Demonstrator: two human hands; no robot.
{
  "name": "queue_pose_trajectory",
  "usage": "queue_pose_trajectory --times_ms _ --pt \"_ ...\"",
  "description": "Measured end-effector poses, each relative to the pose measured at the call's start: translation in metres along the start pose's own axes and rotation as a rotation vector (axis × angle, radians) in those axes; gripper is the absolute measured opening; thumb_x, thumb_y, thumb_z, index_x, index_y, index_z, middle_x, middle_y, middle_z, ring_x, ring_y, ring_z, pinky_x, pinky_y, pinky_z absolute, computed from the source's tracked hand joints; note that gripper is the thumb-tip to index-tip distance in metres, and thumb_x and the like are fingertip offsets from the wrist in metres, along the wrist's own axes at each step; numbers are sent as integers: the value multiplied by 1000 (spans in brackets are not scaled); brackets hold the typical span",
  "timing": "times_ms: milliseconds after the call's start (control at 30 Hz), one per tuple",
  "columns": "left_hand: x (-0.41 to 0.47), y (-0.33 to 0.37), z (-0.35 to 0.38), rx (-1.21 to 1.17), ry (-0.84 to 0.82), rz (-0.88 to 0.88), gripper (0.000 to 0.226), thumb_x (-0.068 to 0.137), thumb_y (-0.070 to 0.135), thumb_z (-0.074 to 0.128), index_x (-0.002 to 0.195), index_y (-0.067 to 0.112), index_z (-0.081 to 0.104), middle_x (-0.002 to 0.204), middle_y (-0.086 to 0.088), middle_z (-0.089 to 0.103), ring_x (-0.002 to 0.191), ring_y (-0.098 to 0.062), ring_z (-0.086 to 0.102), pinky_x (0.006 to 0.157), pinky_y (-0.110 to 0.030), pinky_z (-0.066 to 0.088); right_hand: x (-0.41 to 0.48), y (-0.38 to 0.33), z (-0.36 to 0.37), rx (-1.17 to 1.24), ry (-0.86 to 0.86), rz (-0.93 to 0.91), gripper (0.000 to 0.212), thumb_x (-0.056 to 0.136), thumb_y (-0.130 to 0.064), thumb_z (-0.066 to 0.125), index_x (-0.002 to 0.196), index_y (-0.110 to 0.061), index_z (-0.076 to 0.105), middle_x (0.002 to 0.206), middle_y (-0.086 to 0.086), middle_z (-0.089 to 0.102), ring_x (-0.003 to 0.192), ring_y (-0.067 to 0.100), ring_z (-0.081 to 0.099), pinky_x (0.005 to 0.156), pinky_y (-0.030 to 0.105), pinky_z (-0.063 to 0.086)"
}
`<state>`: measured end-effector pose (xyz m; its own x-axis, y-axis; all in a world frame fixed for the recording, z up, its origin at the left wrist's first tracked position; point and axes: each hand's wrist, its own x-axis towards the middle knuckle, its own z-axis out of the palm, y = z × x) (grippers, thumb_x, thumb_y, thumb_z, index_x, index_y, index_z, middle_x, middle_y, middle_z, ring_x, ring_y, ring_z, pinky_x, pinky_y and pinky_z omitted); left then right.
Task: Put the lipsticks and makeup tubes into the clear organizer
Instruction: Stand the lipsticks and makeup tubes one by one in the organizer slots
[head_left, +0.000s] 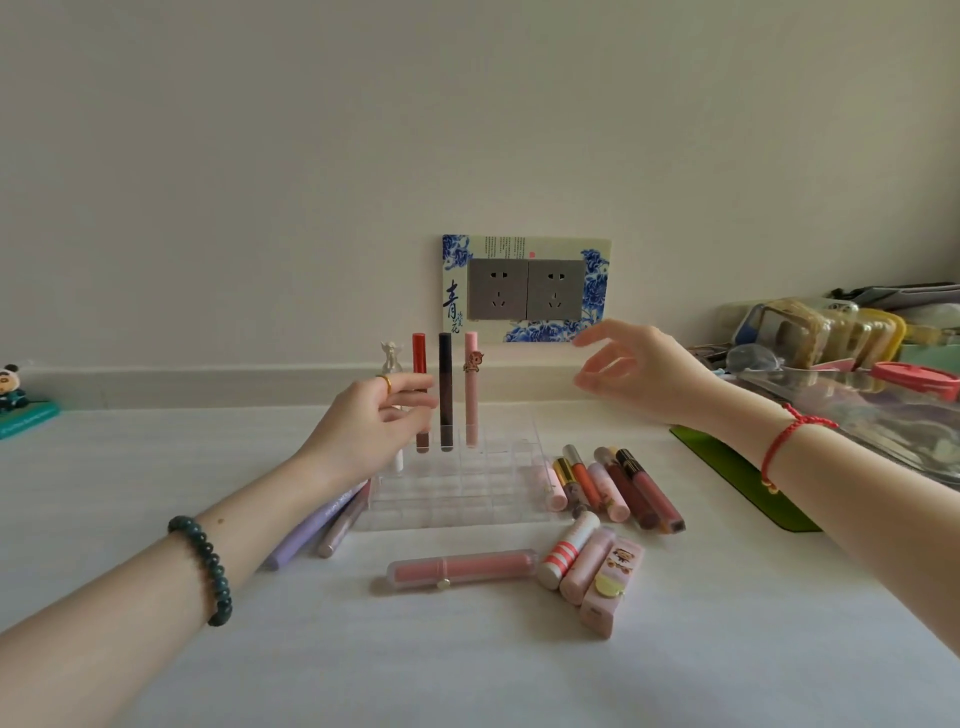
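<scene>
The clear organizer (467, 493) stands mid-table. Its back row holds a white tube with a figurine cap (392, 358), a red-capped tube (420, 353), a dark tube (445, 400) and a pink tube (471, 400), all upright. My left hand (374, 421) pinches the red-capped tube at mid height. My right hand (639, 374) hovers open above the organizer's right side, holding nothing. Several lip tubes (613, 483) lie right of the organizer, three more lipsticks (587, 566) lie in front, a long pink tube (462, 569) lies beside them, and purple tubes (306, 530) lie at the left.
A wall socket (524, 288) with a blue-and-white surround sits behind the organizer. A panda figure (10, 387) stands far left. At the right are a green mat (737, 478), a clear pouch (857, 410) and stacked containers (821, 332).
</scene>
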<state>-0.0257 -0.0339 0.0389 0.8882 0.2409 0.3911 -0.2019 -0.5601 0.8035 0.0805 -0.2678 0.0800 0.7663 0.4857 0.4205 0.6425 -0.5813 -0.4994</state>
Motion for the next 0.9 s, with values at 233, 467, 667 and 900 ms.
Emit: queue_pose_trajectory --times_ms 233,467,667,900 --pt "-15 -18 -20 51 30 -66 26 87 13 55 112 22 59 102 9 67 93 -13 65 89 -31 48 -13 26 7 -129 -42 86 35 81 -21 66 115 -17 55 100 4 65 85 16 62 80 27 50" --pt "-20 -14 13 20 -48 -17 24 87 16 55 109 27 58 100 9 67 90 -10 65 83 -23 49 -30 66 34 -293 -150 363 45 83 -23 63 125 -14 47 115 8 58 90 17 56 79 25 52" --pt "-11 -3 49 12 -130 37 23 88 16 54 107 29 57 99 9 66 91 -13 64 86 -23 51 -34 83 37 -197 -69 419 35 85 -19 59 119 -15 54 119 11 57 99 22 59 75 25 52" --pt "-4 10 89 54 -209 131 26 88 15 53 113 24 58 102 6 66 95 -5 61 81 -12 47 -40 96 28 -102 -49 494 33 86 -18 59 119 -15 52 105 9 60 71 14 60 56 18 50"
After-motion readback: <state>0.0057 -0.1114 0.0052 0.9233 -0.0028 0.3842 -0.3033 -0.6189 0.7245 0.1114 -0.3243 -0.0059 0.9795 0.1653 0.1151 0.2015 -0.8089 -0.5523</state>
